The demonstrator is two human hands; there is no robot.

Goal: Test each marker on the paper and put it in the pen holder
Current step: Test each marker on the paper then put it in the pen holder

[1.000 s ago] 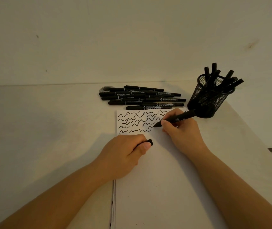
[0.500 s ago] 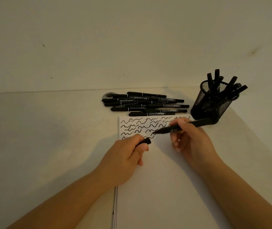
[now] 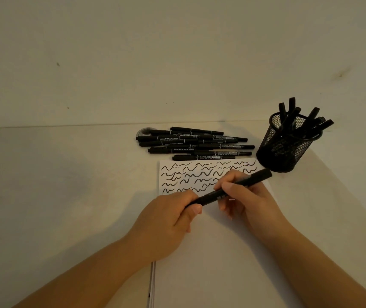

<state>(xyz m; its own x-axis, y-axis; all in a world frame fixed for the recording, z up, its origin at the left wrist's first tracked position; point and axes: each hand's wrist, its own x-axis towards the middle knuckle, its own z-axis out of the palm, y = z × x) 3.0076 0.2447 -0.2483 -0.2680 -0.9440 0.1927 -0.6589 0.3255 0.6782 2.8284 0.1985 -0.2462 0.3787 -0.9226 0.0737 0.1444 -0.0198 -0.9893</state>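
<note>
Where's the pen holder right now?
Head view: the pen holder stands at the table's far right, just beyond the paper's top right corner, right of the loose markers.

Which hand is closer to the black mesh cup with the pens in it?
The right hand. It holds the marker just in front of the pen holder. The left hand grips the marker's other end, farther away to the left.

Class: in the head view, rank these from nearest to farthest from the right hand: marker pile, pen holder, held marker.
1. Held marker, gripped in the right hand.
2. Pen holder, back right.
3. Marker pile, back left.
</note>
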